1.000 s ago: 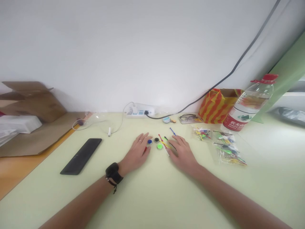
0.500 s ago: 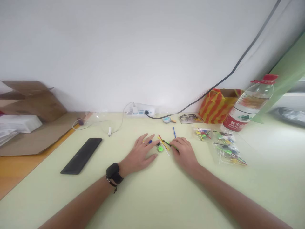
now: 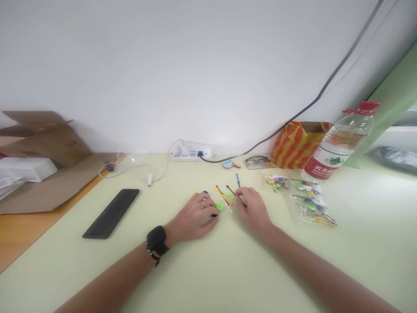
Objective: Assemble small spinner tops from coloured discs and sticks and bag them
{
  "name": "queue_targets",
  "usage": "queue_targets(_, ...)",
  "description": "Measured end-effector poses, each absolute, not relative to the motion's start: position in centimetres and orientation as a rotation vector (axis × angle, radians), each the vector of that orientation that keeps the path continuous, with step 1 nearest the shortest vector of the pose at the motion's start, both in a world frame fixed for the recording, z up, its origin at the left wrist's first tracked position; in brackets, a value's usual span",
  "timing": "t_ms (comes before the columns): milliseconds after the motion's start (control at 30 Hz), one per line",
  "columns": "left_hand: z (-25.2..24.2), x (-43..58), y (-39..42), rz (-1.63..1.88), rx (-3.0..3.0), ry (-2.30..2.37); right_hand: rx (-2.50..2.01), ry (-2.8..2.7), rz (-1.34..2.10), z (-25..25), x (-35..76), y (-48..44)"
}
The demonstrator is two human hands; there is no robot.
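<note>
My left hand [image 3: 195, 217], wearing a ring, has its fingers closed on a small black disc [image 3: 214, 215] at the tabletop. Just past its fingers a blue disc [image 3: 205, 192] is partly hidden. A bright green disc [image 3: 220, 207] lies close to the fingertips. My right hand [image 3: 253, 211] pinches a thin black arrow-tipped stick [image 3: 230, 190], whose head points up and left. Between the hands lie a white stick [image 3: 229, 208] and a heap of yellow, red and green sticks [image 3: 223, 195]. A blue stick [image 3: 238, 180] rests beyond my right hand.
Clear bags of coloured parts [image 3: 314, 211] lie at right, near a water bottle [image 3: 339, 145] and a striped bag [image 3: 288, 145]. Along the wall are a power strip [image 3: 191, 153] and glasses [image 3: 257, 161]. A black flat case [image 3: 111, 214] and cardboard [image 3: 58, 184] are left.
My left hand has gone from spread fingers to closed on the black disc, drawing it nearer. My right hand has lifted the black stick away from the heap, swinging its tip upward.
</note>
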State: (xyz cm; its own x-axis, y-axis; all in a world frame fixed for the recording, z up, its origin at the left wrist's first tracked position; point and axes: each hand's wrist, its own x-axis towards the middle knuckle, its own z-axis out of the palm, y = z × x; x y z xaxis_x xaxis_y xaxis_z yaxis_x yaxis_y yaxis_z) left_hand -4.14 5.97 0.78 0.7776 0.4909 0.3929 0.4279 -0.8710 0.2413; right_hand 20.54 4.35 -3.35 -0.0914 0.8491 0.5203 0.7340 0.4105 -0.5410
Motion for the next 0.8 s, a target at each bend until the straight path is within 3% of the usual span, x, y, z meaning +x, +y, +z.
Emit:
queue_targets(500, 0.9, -3.3, 4.9, 0.572, 2.812, 0.808, -1.164, -1.677, 0.423, -1.6, 20.5, 3.5)
queue_targets(800, 0.7, 0.1, 1.8, 0.690, 1.619, 0.978, -1.187, -1.404, 1.096, 1.4, 20.5, -1.0)
